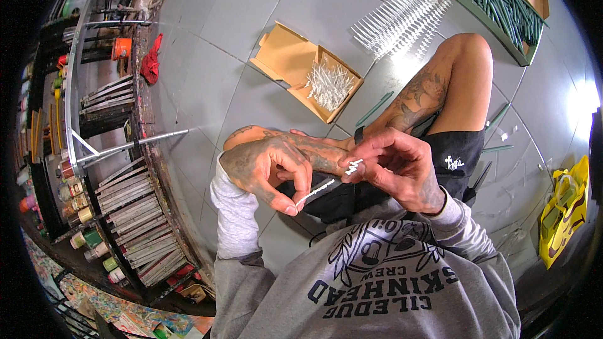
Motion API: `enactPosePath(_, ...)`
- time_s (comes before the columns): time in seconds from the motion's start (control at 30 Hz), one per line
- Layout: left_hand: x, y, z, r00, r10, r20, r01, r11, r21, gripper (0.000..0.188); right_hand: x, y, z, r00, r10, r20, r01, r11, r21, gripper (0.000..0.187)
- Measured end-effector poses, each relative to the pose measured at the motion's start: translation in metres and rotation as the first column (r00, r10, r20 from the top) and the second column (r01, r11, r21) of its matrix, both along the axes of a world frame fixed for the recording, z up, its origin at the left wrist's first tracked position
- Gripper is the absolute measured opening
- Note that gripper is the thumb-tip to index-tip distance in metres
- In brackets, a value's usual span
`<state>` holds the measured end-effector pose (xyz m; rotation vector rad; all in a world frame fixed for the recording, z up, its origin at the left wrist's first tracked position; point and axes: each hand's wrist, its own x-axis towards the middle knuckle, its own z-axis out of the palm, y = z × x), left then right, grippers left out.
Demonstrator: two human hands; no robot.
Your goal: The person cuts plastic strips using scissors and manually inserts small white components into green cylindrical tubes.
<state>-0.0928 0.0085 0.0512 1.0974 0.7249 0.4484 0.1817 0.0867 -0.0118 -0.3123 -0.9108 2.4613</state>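
Observation:
My left hand (271, 172) pinches the lower end of a thin white ridged plastic stick (317, 193) between thumb and fingertips. The stick slants up toward my right hand (402, 172), which is closed on a small white zigzag piece (353, 167). A gap shows between the stick and that piece. Both hands are above my lap and crossed legs. Beyond them, an open cardboard box (289, 92) holds a heap of thin white plastic pieces (330, 85). Farther right on the floor, clear and white slender pieces (402, 17) lie side by side in rows.
At the far right, an open box (527, 56) is full of dark green pen-like sticks (499, 0). Loose green sticks (374, 108) lie on the tiles near my legs. A yellow plastic bag (565, 210) is at right. A cluttered shelf rack (135, 150) with metal bars stands left.

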Motion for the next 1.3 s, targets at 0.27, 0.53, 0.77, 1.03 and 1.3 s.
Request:
enactPosePath(0.27,-0.001,-0.001,-0.013,0.993,-0.028,0.119,0.036,0.997,-0.066,0.018,0.005,0.006,0.009,0.989,-0.077,0.126,0.038,0.958,0.283,0.014)
enactPosePath(0.53,0.02,0.005,-0.083,0.993,0.115,0.004,-0.109,0.951,-0.291,0.06,0.048,0.048,0.057,0.924,-0.337,0.183,-0.067,0.329,0.942,0.017)
enactPosePath(0.77,0.062,0.019,-0.229,0.425,0.443,-0.789,-0.352,0.884,0.307,0.04,0.066,0.071,0.084,0.8,-0.472,0.37,-0.469,-0.107,0.877,0.022)
enactPosePath(1.03,0.083,0.028,-0.27,0.211,0.665,-0.716,-0.24,0.746,0.622,0.017,0.064,0.071,0.092,0.706,-0.563,0.429,-0.562,-0.078,0.823,0.023)
enactPosePath(1.3,0.113,0.029,-0.185,0.493,0.784,-0.378,-0.745,0.605,0.283,0.035,0.074,0.063,0.089,0.677,-0.542,0.498,-0.519,0.127,0.845,0.015)
